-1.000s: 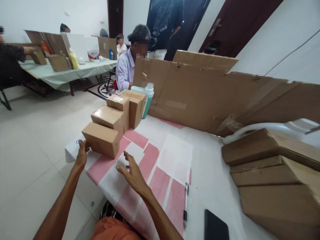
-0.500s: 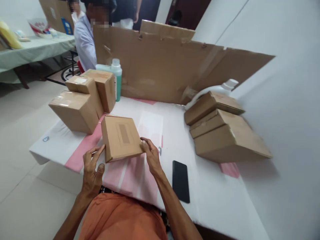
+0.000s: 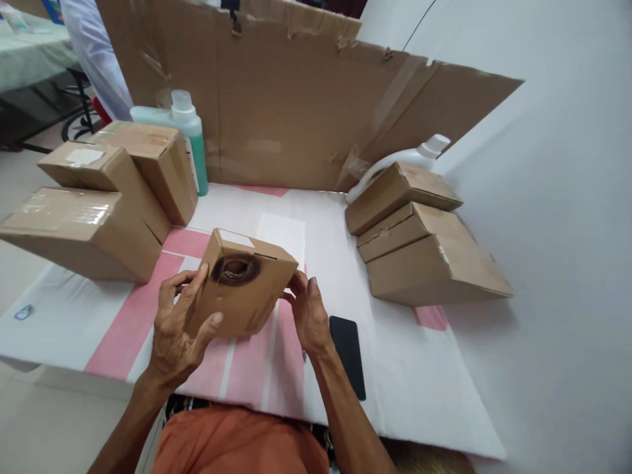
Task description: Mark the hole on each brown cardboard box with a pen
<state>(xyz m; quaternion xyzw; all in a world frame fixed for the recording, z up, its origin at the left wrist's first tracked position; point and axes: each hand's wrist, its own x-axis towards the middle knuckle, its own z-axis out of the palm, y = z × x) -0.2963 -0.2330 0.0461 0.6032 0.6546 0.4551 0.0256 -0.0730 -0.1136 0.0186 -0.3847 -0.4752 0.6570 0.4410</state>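
While left hand [image 3: 175, 336] and right hand [image 3: 311, 319] grip the tilted box [image 3: 237, 306] by its sides | even, gentle pressure's best imo | too loose might slip

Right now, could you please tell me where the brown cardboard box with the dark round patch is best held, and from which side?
I would grip the box by its opposite side edges, coming from left and right: it is tilted and boxy, so holding both should steady it. The left hand is at one, the right hand at the other.
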